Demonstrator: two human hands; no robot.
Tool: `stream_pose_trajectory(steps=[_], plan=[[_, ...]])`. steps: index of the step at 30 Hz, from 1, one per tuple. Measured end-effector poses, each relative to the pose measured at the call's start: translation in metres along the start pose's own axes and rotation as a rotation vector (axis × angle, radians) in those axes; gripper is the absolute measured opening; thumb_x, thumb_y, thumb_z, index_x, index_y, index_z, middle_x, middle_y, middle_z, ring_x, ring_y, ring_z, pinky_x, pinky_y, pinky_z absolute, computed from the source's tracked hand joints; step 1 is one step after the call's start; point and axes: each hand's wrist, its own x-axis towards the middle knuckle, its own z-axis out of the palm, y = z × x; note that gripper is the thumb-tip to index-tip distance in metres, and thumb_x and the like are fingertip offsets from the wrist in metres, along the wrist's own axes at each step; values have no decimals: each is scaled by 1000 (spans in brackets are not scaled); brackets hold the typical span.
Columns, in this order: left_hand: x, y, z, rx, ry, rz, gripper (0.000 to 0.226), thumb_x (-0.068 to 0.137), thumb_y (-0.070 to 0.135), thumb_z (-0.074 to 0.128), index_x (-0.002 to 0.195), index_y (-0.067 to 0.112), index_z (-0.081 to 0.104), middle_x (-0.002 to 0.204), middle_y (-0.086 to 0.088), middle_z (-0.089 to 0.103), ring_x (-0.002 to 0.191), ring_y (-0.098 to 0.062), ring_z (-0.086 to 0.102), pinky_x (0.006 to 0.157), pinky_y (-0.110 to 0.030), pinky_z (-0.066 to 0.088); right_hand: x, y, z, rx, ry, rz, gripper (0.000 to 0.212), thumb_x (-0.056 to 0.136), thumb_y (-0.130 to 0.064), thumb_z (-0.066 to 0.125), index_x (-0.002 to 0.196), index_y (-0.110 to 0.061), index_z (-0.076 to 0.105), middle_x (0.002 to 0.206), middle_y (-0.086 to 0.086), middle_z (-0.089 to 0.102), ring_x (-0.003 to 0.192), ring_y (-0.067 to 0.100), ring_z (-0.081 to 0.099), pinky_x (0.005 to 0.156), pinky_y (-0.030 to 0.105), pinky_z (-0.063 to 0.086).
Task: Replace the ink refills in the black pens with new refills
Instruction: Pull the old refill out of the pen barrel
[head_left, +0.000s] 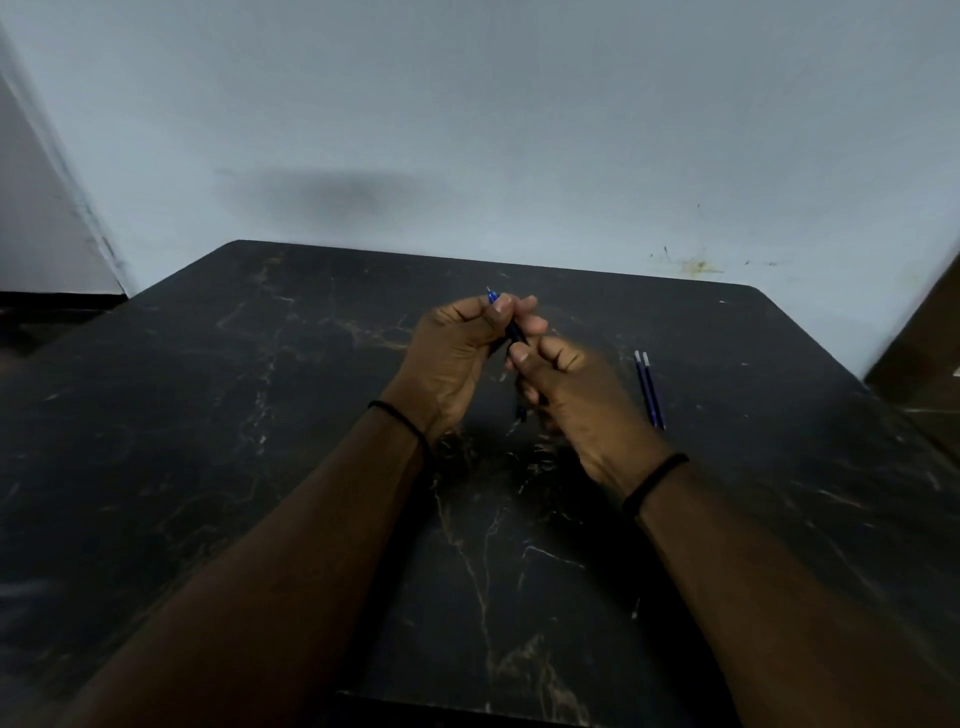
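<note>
No brand, label or writing legible anywhere. Both hands raised above the middle of the dark marbled surface (208, 467), forearms coming in from the near edge at 7 and 5 o'clock, a thin black band (400, 415) on the left wrist and another (655, 480) on the right. Left hand (457, 358) palm turned inward, thumb and fingers curled closed round the upper part of a black pen (514, 332); blue end with a pale tip sticks out past the fingers toward 12 o'clock. Right hand (576, 405) just below and touching the left at the fingertips, its grip also closed on the pen's lower part, thumb pressed along the barrel; a short dark end shows under the fist toward 6 o'clock. Right-hand fingers slightly blurred, so exact finger placement unclear. Two loose refills (649, 389), blue with pale tips, lie side by side and touching on the surface at 3 o'clock from the hands, near but apart from the right hand. Far edge of the surface meets a pale wall (519, 130) at 12 o'clock. Wide bare room on the surface at 9 o'clock; less at 3 o'clock, beyond the refills.
</note>
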Motion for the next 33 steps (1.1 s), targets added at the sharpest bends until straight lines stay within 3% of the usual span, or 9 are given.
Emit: stream_pose_trajectory(steps=[5,9,13,17,20,25,28,30,33], plan=[[1,0,2,49,104,-4,14,88,19,65,86,6,73,89,-10,77,85,-22,71,63,-31,57,0,3,-1,-192,144,-107,29,105,-27,50,98,-10,73,66,1,54,46,-3,44,45,10,35],[3,-4,-4,141,192,13,23,72,36,75,83,16,79,90,-5,74,82,-23,61,74,-38,49,1,3,-2,-269,162,-113,27,105,-26,49,93,-17,71,77,9,61,59,4,47,56,21,40],[4,-5,-5,216,224,13,35,65,44,76,87,17,77,66,7,63,60,-10,40,53,-22,34,2,3,-3,-171,127,-121,10,96,-16,66,93,-20,57,96,23,68,58,9,58,47,19,45],[5,-5,-7,227,196,-3,40,65,46,75,90,14,75,52,10,47,53,-9,33,47,-21,29,0,1,-2,-180,129,-90,19,100,-28,61,113,-14,61,91,9,72,56,-2,60,49,12,44],[4,-4,-8,237,203,-8,28,75,40,73,88,16,75,51,8,41,50,-9,30,47,-21,27,2,3,-2,-201,126,-67,34,106,-32,45,103,-10,70,82,3,70,64,9,58,53,15,43],[3,-4,-7,216,189,-6,42,63,49,75,88,16,76,55,4,40,49,-9,30,47,-22,27,2,3,-4,-177,150,-122,7,95,-17,67,90,-18,62,86,12,69,64,10,58,53,19,45],[3,-5,-6,229,183,-6,38,64,49,75,87,18,77,55,4,40,48,-8,31,47,-21,28,2,4,-4,-150,149,-102,18,91,-20,72,101,-22,57,96,13,69,71,16,64,50,16,48],[3,-5,-6,234,183,-10,36,67,46,73,88,17,77,55,4,41,49,-8,32,47,-21,28,2,3,-2,-163,149,-73,19,97,-31,64,113,-21,60,96,6,71,75,12,67,56,17,49],[4,-5,-6,251,200,-8,34,70,43,73,90,16,76,53,7,41,48,-8,31,46,-21,27,3,5,-2,-179,157,-87,31,106,-30,46,105,-13,71,81,3,69,60,4,54,53,15,41]])
